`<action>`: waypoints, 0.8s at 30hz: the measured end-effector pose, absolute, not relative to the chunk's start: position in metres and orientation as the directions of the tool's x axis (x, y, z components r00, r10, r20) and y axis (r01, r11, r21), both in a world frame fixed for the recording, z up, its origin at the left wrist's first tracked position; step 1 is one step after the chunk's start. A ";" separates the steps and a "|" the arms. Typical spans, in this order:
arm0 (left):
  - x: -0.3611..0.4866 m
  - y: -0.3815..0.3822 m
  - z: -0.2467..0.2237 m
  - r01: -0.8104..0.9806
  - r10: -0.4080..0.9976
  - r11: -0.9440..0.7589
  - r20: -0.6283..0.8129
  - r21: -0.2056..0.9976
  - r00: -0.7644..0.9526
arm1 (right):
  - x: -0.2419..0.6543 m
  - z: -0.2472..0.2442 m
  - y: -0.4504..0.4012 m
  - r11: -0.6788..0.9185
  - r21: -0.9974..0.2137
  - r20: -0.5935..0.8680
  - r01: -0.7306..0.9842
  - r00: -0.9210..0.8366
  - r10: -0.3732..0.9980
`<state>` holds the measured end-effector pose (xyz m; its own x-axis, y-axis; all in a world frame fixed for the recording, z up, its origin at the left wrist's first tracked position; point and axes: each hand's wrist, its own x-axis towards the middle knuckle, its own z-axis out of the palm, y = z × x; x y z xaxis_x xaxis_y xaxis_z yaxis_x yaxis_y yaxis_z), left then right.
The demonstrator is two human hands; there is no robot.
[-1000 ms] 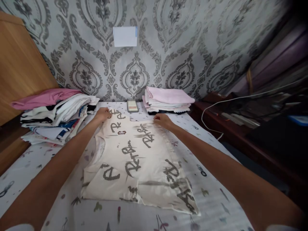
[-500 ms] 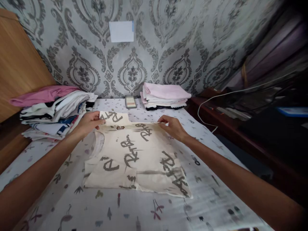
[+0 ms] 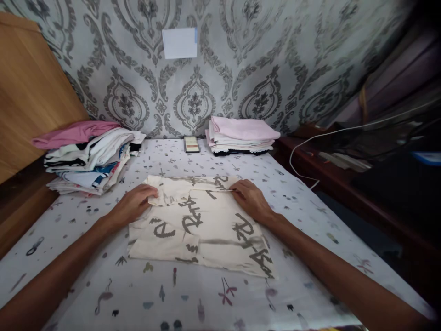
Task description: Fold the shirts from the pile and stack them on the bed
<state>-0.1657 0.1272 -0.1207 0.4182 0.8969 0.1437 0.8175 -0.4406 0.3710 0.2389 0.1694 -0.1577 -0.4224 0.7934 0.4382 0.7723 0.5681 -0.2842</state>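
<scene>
A cream T-shirt (image 3: 220,225) with dark brush-style lettering lies on the printed sheet in front of me. Its far edge is turned over toward me as a folded strip. My left hand (image 3: 141,198) pinches the left end of this strip at the sleeve. At the strip's right end, my right hand (image 3: 248,195) grips the cloth, fingers closed on the edge. The near half of the shirt rests flat, with a sleeve folded in at the lower left.
A heap of folded clothes (image 3: 93,158) stands at the back left beside a wooden panel (image 3: 37,92). Pink and white folded cloths (image 3: 243,134) are stacked at the back right. Between them lies a small box (image 3: 192,144). A white cable (image 3: 296,172) hangs along the dark desk at right.
Both hands have brought the shirt's far edge over and toward me, laying a strip across the shirt. My view has shifted slightly left.
</scene>
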 end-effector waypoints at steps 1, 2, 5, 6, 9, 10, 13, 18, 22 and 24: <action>-0.167 0.127 -0.120 0.807 0.883 -0.466 0.132 0.362 0.451 | 0.239 -0.159 0.169 0.576 -0.279 0.451 0.769 -0.424 0.785; -0.169 0.125 -0.119 0.797 0.870 -0.486 0.116 0.358 0.479 | 0.240 -0.160 0.169 0.583 -0.270 0.462 0.766 -0.428 0.777; -0.174 0.122 -0.113 0.771 0.848 -0.506 0.059 0.386 0.527 | 0.242 -0.162 0.170 0.599 -0.227 0.481 0.768 -0.447 0.754; -0.176 0.121 -0.110 0.764 0.847 -0.500 0.046 0.408 0.529 | 0.242 -0.162 0.170 0.601 -0.211 0.483 0.771 -0.452 0.749; -0.178 0.123 -0.101 0.761 0.870 -0.449 0.035 0.469 0.492 | 0.242 -0.160 0.169 0.596 -0.176 0.475 0.784 -0.462 0.748; -0.177 0.126 -0.098 0.774 0.889 -0.416 0.032 0.478 0.457 | 0.241 -0.159 0.168 0.589 -0.168 0.469 0.790 -0.462 0.753; -0.170 0.137 -0.094 0.826 0.939 -0.326 0.058 0.460 0.339 | 0.239 -0.158 0.165 0.557 -0.148 0.457 0.817 -0.442 0.771; -0.146 0.158 -0.106 0.825 0.893 -0.450 0.192 0.342 0.407 | 0.240 -0.152 0.160 0.464 -0.119 0.399 0.878 -0.386 0.832; -0.133 0.166 -0.118 0.826 0.873 -0.488 0.173 0.281 0.456 | 0.250 -0.137 0.158 0.436 -0.113 0.298 0.893 -0.388 0.872; -0.130 0.168 -0.123 0.844 0.886 -0.464 0.157 0.269 0.437 | 0.248 -0.128 0.160 0.437 -0.156 0.308 0.886 -0.377 0.873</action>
<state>-0.1298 0.1676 -0.1235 0.4368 0.8858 0.1569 0.8440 -0.4639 0.2692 0.2480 0.1596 -0.1280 -0.3773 0.8735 0.3077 0.8856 0.4375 -0.1560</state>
